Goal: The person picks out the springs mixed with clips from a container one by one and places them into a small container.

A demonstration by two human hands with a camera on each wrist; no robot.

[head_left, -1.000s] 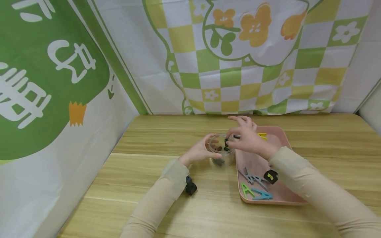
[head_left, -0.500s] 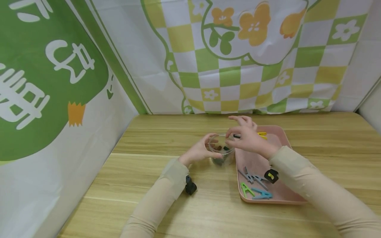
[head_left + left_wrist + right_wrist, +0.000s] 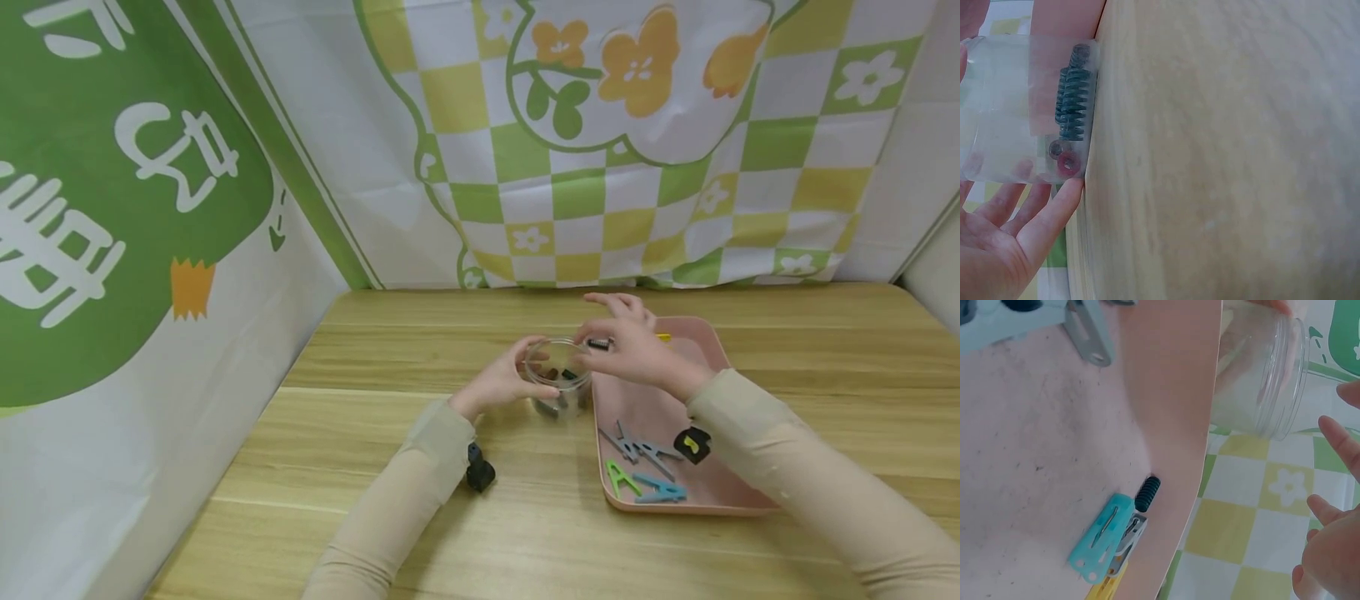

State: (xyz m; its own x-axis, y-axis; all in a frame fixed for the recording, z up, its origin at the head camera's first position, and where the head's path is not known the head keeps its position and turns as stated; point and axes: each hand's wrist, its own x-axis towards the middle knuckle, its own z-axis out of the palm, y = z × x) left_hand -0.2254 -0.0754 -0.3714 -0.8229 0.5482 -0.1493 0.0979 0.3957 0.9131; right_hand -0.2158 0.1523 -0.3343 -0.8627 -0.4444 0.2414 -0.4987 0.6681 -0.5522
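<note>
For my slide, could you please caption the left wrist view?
Left hand touches a clear jar holding green springs on a wooden table.

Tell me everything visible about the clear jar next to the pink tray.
The clear jar is a small, round, transparent container, plastic by its look, with a ridged neck and no lid on. It stands upright on the wooden table, at the left edge of the pink tray. Inside lie dark green coil springs and a few small rings. The left hand touches its side; the right hand hovers by its rim.
</note>
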